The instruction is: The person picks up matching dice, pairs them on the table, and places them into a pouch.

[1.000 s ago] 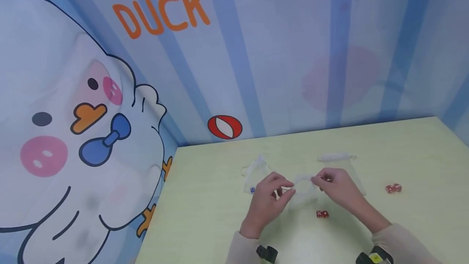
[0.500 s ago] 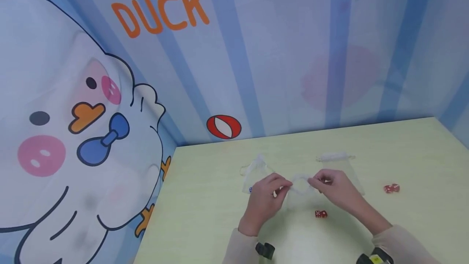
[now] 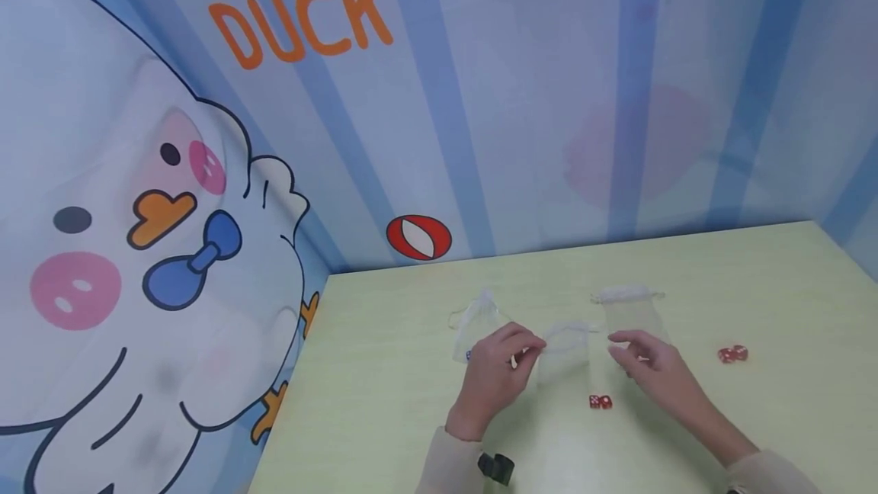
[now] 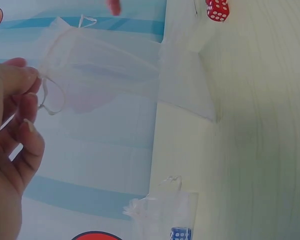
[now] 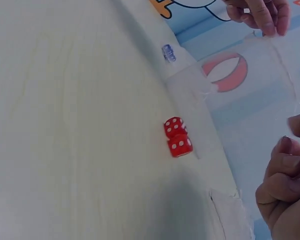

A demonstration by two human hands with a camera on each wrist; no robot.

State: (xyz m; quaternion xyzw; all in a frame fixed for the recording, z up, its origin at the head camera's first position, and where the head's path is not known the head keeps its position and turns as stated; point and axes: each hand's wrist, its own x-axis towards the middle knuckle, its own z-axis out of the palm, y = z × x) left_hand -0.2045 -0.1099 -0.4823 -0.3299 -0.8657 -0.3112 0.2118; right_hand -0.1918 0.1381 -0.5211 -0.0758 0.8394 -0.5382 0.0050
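Observation:
My left hand (image 3: 492, 376) pinches the top edge of a sheer white drawstring pouch (image 3: 564, 357) between thumb and fingertips. In the left wrist view the pouch (image 4: 110, 70) hangs from that hand (image 4: 15, 130), with a drawstring loop beside the fingertips. My right hand (image 3: 658, 372) is just right of the pouch, its fingers loosely bent and holding nothing. In the right wrist view a gap separates the right hand (image 5: 290, 180) from the pouch (image 5: 255, 90). Two red dice (image 3: 600, 402) lie side by side on the table, nearer than the pouch.
Behind my left hand lies another sheer pouch (image 3: 476, 322) with blue dice (image 4: 181, 233) at its bottom. A third pouch (image 3: 629, 307) lies flat at the back right. More red dice (image 3: 732, 354) sit farther right on the table (image 3: 384, 372). A printed backdrop (image 3: 535, 97) stands behind.
Both hands were holding the pouch's top, its mouth spread between them. My right hand has let go and moved right and slightly nearer. The left hand keeps its pinch.

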